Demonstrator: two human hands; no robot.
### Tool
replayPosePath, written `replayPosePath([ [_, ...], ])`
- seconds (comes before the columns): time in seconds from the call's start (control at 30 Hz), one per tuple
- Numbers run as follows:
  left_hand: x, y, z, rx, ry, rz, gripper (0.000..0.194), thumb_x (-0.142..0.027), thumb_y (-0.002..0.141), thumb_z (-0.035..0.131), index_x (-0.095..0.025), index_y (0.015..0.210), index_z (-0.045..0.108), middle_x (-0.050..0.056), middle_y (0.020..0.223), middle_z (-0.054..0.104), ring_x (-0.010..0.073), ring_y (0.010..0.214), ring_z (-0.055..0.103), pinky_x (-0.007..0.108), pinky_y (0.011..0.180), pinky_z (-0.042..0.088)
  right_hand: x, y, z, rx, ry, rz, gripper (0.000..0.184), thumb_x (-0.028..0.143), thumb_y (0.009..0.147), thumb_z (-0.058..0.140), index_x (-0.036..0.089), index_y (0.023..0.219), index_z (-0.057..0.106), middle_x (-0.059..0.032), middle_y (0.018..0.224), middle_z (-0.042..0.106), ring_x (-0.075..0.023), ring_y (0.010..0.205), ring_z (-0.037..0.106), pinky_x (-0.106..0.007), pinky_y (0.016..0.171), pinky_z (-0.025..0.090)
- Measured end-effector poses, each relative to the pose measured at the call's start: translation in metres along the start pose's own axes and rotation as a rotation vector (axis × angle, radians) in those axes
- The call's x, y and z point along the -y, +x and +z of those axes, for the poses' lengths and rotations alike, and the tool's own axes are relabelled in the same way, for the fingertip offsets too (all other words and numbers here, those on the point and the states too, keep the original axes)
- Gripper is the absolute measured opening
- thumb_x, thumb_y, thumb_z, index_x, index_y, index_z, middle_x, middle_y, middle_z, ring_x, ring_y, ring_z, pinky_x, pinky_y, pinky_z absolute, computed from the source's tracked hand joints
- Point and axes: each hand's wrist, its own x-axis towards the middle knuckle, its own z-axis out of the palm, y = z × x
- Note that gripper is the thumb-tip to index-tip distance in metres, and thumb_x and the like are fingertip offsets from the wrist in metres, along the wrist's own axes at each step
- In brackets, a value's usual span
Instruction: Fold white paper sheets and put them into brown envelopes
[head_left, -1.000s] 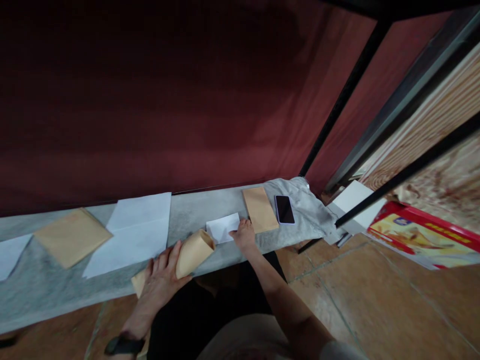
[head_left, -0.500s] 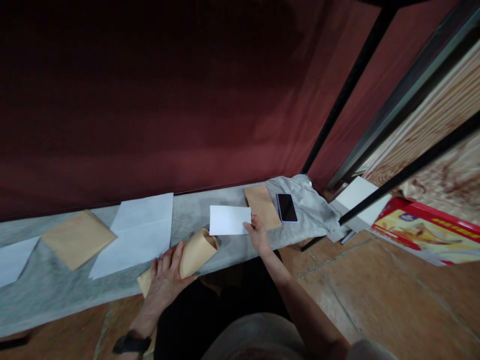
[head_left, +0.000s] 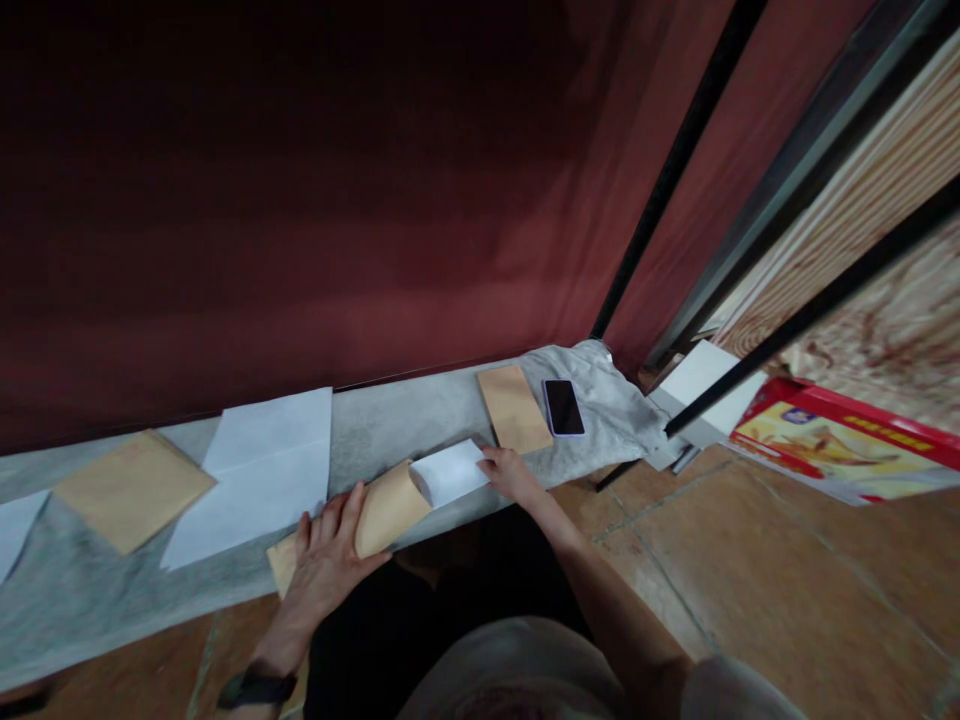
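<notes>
Spreading over an open brown envelope (head_left: 394,510), the left hand (head_left: 330,550) clasps it across its width, thumb along the near edge and fingers towards the far one, so that the mouth bulges to the right. The right hand (head_left: 512,472) pinches the right end of a small white paper (head_left: 452,472) between thumb and fingers, and the paper's other end lies at the envelope's mouth; how far it goes inside cannot be told. The hands are apart, with the paper between them. Both things are at the near edge of a narrow table (head_left: 405,415) with a grey cover. Beyond the right hand lie a flat brown envelope (head_left: 514,410) and, just beside it, a phone (head_left: 564,408). Left of the left hand, large white sheets (head_left: 274,450) touch a tilted brown envelope (head_left: 135,490).
</notes>
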Motion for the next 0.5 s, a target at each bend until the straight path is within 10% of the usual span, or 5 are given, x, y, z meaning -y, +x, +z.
replayPosePath([
  [0.5,-0.052,0.049,0.000,-0.062,-0.047,0.235,0.104,-0.043,0.077,0.068,-0.020,0.160,0.009,0.020,0.143,0.048,0.0374,0.135,0.044,0.060,0.118,0.018,0.011,-0.002,0.040,0.049,0.023,0.005,0.025,0.018,0.088,0.061,0.023,0.065,0.069,0.0000,0.089,0.073,-0.0167,0.097,0.067,-0.026,0.090,0.050],
])
